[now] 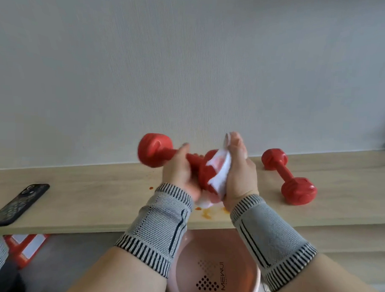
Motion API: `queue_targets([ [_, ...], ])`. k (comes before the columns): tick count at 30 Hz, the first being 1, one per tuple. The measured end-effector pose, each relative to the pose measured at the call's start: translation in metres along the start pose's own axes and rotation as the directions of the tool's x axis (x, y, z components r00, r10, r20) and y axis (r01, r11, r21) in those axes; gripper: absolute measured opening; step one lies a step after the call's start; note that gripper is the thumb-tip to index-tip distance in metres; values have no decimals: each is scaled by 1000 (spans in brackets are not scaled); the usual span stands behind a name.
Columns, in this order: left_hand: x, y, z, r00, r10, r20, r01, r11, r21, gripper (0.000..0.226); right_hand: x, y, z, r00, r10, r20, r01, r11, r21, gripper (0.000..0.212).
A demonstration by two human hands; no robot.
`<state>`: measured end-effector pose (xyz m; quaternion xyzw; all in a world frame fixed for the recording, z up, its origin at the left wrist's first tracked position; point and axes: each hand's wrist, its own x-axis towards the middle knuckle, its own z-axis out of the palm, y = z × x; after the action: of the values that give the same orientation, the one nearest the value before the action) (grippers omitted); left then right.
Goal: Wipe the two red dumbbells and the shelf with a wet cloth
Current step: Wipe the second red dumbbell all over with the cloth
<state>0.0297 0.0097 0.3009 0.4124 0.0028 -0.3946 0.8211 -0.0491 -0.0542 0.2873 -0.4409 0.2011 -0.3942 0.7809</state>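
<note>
My left hand (181,172) grips the handle of a red dumbbell (152,149), lifted above the wooden shelf (96,194). Its far head points up and to the left. My right hand (239,170) holds a white cloth (220,171) wrapped against the dumbbell's near head, which the cloth partly hides. A second red dumbbell (289,177) lies on the shelf to the right, apart from both hands. Orange-red smears (206,213) mark the shelf just below my hands.
A dark phone (19,203) lies on the shelf at the left. A pink basin (216,275) stands below the shelf edge between my forearms. A red and white box (27,246) sits on the floor at lower left. The wall rises behind the shelf.
</note>
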Motion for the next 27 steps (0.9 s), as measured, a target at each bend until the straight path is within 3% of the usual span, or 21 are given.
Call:
queue_targets([
  [2,-7,-2,-1,993,-80,81,67,985,161,17,-5,0,3,930,-364,49,364,896,-256,31],
  [4,-11,-2,-3,984,-96,148,67,979,192,15,-8,-2,-1,901,-424,96,434,868,-240,31],
  [7,-1,-4,-9,980,153,125,-187,924,334,8,8,-10,-15,968,-250,37,252,941,-228,27],
  [9,7,-8,-11,939,300,169,-344,830,440,5,16,-25,-16,982,-130,139,128,991,25,16],
  [10,8,-10,-9,936,302,183,-353,812,464,7,13,-34,-9,968,-97,233,89,995,45,17],
  [11,10,-10,-9,940,283,188,-340,805,486,15,9,-42,-2,950,-85,300,107,993,-55,19],
  [12,11,-10,-8,956,207,206,-281,848,450,20,6,-45,5,914,-71,398,220,914,-341,22],
  [14,3,-5,-1,966,-10,259,-71,952,299,26,3,-36,6,859,14,512,388,636,-667,51],
  [15,-1,-4,1,954,-74,290,-19,952,306,20,1,-32,4,841,61,538,418,558,-717,61],
  [17,-4,-4,-1,952,-99,289,0,946,324,16,-2,-28,-6,838,140,527,347,608,-714,72],
  [18,-3,-5,-3,952,-75,297,-37,934,354,21,-2,-27,-12,829,166,534,333,621,-710,64],
  [20,-1,-7,-7,945,37,324,-166,910,380,16,-1,-28,-22,815,204,542,346,579,-738,35],
  [22,1,-9,-8,938,202,282,-308,860,407,18,-1,-25,-25,816,211,538,391,484,-783,34],
  [24,-2,-11,-6,917,245,315,-371,813,448,28,-1,-18,-23,819,244,520,393,422,-817,40],
  [27,-1,-14,-3,882,257,396,-449,714,537,26,0,-5,-21,830,258,494,316,513,-798,26],
])
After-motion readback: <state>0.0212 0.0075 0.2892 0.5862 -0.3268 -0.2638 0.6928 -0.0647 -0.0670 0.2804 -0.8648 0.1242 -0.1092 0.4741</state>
